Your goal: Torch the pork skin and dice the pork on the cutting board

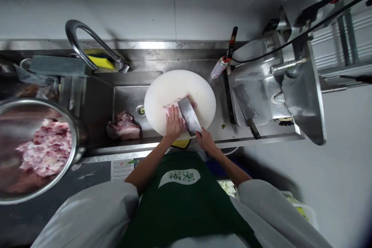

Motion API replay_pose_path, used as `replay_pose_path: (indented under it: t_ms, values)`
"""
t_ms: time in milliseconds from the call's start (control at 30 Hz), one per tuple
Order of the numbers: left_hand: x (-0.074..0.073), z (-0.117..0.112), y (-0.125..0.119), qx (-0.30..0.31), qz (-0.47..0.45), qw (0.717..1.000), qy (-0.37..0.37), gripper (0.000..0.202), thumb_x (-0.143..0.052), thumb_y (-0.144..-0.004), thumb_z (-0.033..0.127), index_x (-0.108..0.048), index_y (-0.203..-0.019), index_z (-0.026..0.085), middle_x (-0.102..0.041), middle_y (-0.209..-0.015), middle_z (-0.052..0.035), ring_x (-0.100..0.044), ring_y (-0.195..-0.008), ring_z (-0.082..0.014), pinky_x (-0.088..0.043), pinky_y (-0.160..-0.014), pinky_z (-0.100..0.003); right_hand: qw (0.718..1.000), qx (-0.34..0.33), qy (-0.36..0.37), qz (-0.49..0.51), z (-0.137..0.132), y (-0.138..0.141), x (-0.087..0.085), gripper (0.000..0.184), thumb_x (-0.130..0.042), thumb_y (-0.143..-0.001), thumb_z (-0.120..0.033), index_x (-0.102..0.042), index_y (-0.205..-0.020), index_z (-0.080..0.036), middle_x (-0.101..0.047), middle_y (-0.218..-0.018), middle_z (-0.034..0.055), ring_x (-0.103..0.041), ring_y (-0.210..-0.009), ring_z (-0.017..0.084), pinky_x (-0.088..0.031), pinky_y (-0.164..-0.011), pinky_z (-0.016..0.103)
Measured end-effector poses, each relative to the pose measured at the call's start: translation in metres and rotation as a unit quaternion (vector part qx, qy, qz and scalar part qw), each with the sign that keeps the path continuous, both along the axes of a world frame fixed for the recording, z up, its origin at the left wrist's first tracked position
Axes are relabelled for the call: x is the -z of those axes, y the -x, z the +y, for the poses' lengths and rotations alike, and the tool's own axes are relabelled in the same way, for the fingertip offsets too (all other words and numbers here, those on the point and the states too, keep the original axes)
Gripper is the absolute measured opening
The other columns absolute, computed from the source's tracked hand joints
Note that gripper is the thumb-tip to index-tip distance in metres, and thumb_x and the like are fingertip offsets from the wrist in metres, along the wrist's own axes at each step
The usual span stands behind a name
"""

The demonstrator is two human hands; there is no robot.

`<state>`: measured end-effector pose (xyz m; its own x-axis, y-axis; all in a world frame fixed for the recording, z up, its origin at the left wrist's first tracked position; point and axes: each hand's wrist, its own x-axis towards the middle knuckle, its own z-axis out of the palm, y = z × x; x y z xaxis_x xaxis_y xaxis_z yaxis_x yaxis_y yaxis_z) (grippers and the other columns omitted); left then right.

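A round white cutting board (158,85) lies across the sink, with a piece of raw meat (185,124) on it. My left hand (174,122) rests on this meat, fingers stretched out flat, and covers much of it. In my right hand (205,140) is the handle of a cleaver (188,114), fingers wrapped round it. The cleaver's wide blade slants up and left across the board, right beside my left fingers and against the meat. Small scraps of meat lie around the blade's far end.
A larger meat chunk (124,126) sits in the sink (100,108) under a curved faucet (95,38). On the left, a steel bowl (76,135) holds cut meat. Rightward stand a gas canister torch (219,68), a second cleaver (247,108) and a steel slicing machine (303,89).
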<state>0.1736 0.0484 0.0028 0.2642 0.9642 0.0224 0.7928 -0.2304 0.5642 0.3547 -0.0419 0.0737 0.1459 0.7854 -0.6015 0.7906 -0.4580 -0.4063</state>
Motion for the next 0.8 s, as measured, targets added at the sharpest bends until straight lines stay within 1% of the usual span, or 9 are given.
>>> replay_pose_path:
  t_ms: [133, 267, 400, 533, 600, 700, 800]
  values:
    - [-0.002, 0.003, 0.000, 0.011, 0.001, 1.000, 0.006, 0.068, -0.021, -0.109, 0.039, -0.021, -0.166, 0.004, -0.015, -0.173, -0.0208, -0.007, -0.163, -0.0306, -0.015, -0.131, -0.057, 0.999, 0.007, -0.034, 0.014, 0.032, 0.011, 0.008, 0.017, -0.050, -0.107, -0.032, -0.060, -0.105, -0.019, -0.075, -0.098, 0.0140, -0.071, -0.092, 0.027, -0.042, -0.073, 0.028]
    - [-0.001, 0.007, 0.001, 0.021, -0.016, 1.000, 0.000, 0.068, -0.023, -0.109, 0.039, -0.021, -0.166, 0.003, -0.016, -0.173, -0.0218, -0.004, -0.163, -0.0305, -0.014, -0.131, -0.056, 0.997, 0.006, -0.065, 0.027, 0.056, 0.014, 0.014, 0.018, -0.052, -0.105, -0.032, -0.062, -0.103, -0.018, -0.075, -0.097, 0.0144, -0.070, -0.095, 0.028, -0.046, -0.078, 0.029]
    - [0.003, 0.008, 0.004, 0.022, -0.023, 0.999, -0.005, 0.068, -0.022, -0.109, 0.039, -0.021, -0.165, 0.002, -0.016, -0.173, -0.0227, -0.006, -0.163, -0.0303, -0.015, -0.131, -0.056, 0.996, 0.006, -0.082, 0.036, 0.081, 0.021, 0.020, 0.020, -0.052, -0.104, -0.031, -0.064, -0.107, -0.014, -0.074, -0.102, 0.0163, -0.070, -0.100, 0.028, -0.048, -0.086, 0.032]
    - [0.008, 0.008, 0.006, 0.019, -0.023, 1.000, 0.003, 0.067, -0.023, -0.108, 0.037, -0.021, -0.166, 0.002, -0.016, -0.172, -0.0229, -0.007, -0.163, -0.0307, -0.017, -0.130, -0.057, 0.995, 0.006, -0.085, 0.051, 0.118, 0.034, 0.028, 0.024, -0.053, -0.104, -0.031, -0.066, -0.112, -0.013, -0.075, -0.107, 0.0170, -0.071, -0.104, 0.028, -0.049, -0.089, 0.031]
    - [0.009, 0.005, 0.009, 0.022, -0.024, 0.999, 0.006, 0.067, -0.023, -0.108, 0.037, -0.021, -0.166, 0.003, -0.017, -0.172, -0.0223, -0.008, -0.163, -0.0302, -0.018, -0.131, -0.056, 0.994, -0.008, -0.093, 0.050, 0.140, 0.043, 0.033, 0.028, -0.052, -0.105, -0.032, -0.065, -0.116, -0.011, -0.075, -0.109, 0.0179, -0.071, -0.105, 0.027, -0.049, -0.091, 0.031]
    - [0.010, -0.004, 0.017, 0.022, -0.011, 1.000, 0.010, 0.067, -0.024, -0.108, 0.038, -0.021, -0.166, 0.004, -0.020, -0.172, -0.0223, -0.014, -0.163, -0.0294, -0.019, -0.131, -0.054, 0.993, -0.028, -0.113, 0.030, 0.172, 0.059, 0.038, 0.032, -0.049, -0.107, -0.035, -0.064, -0.121, -0.011, -0.075, -0.110, 0.0181, -0.071, -0.105, 0.027, -0.049, -0.093, 0.031]
    - [0.008, -0.018, 0.028, 0.010, 0.019, 1.000, 0.020, 0.068, -0.026, -0.108, 0.040, -0.023, -0.166, 0.005, -0.025, -0.170, -0.0221, -0.021, -0.161, -0.0298, -0.018, -0.131, -0.054, 0.991, -0.034, -0.128, 0.026, 0.204, 0.073, 0.041, 0.033, -0.047, -0.108, -0.036, -0.066, -0.119, -0.012, -0.075, -0.108, 0.0173, -0.071, -0.105, 0.027, -0.049, -0.092, 0.031]
